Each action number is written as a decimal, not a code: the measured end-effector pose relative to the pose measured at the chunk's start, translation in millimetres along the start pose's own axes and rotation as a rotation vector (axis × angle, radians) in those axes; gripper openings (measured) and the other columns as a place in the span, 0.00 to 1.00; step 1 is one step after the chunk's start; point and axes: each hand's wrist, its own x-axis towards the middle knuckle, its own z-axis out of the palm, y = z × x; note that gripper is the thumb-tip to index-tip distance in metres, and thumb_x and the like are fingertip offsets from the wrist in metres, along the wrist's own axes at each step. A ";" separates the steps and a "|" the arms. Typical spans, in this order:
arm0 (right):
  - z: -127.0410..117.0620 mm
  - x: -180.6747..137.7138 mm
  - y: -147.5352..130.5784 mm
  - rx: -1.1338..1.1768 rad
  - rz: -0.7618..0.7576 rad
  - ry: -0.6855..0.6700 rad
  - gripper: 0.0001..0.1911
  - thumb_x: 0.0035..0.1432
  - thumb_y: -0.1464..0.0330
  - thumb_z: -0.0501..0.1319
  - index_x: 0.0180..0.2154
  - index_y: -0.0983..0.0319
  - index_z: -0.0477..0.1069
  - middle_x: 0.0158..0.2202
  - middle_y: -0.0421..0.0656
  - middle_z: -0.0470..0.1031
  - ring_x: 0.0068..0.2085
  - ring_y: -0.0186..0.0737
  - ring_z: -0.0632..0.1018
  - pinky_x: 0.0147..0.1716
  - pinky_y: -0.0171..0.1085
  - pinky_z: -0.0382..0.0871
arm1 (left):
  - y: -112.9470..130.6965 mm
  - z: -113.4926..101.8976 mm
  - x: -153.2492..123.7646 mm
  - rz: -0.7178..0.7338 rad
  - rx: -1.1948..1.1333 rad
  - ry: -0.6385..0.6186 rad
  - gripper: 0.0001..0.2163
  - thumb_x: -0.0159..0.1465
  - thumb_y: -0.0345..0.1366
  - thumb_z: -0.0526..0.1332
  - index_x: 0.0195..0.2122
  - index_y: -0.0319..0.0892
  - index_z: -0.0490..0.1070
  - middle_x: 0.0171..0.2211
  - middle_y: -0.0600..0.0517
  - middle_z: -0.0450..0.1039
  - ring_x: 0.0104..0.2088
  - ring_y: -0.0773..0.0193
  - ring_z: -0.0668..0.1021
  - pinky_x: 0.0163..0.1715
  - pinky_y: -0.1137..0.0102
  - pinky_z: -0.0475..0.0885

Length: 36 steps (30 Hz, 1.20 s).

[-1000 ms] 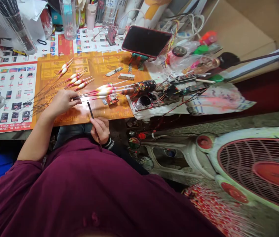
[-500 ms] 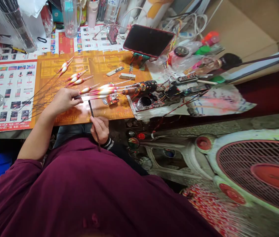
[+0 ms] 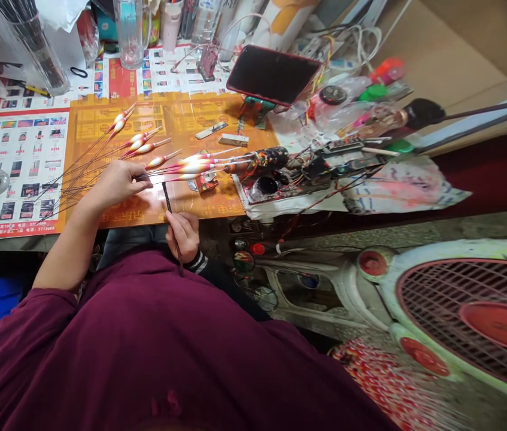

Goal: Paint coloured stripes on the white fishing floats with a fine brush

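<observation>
Near the worktop's (image 3: 217, 200) front edge the left hand (image 3: 116, 182) lies palm down, pinching the wire stems of the fishing floats (image 3: 193, 163). Their long axes run rightward from it, the slim red, white and yellow bodies reaching toward a paint-spattered holder (image 3: 262, 160). Just right of it and nearer the body, the right hand (image 3: 184, 232) is closed round a thin dark brush (image 3: 166, 200), tip pointing at the stems beside the left fingertips.
</observation>
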 end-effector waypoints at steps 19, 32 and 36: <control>-3.4 -6.2 0.4 0.023 0.010 -0.070 0.27 0.70 0.74 0.57 0.68 0.62 0.69 0.50 0.51 0.83 0.50 0.47 0.82 0.53 0.46 0.80 | -5.8 8.0 -0.1 0.030 0.087 -0.007 0.07 0.67 0.37 0.67 0.33 0.40 0.81 0.28 0.50 0.80 0.27 0.65 0.75 0.31 0.67 0.63; -12.4 -6.7 2.8 0.088 -0.006 -0.018 0.26 0.66 0.76 0.58 0.63 0.59 0.72 0.45 0.47 0.84 0.45 0.45 0.83 0.48 0.46 0.80 | 54.1 -93.3 -61.9 -0.065 -0.114 0.376 0.13 0.77 0.44 0.59 0.43 0.40 0.75 0.35 0.50 0.71 0.35 0.65 0.74 0.37 0.67 0.69; -15.5 3.3 4.5 0.082 -0.022 -0.009 0.22 0.66 0.76 0.57 0.60 0.60 0.73 0.43 0.47 0.84 0.42 0.44 0.83 0.45 0.45 0.80 | 60.7 -103.7 -83.8 0.005 -0.324 0.647 0.13 0.78 0.49 0.56 0.44 0.45 0.67 0.35 0.52 0.68 0.29 0.69 0.69 0.30 0.70 0.69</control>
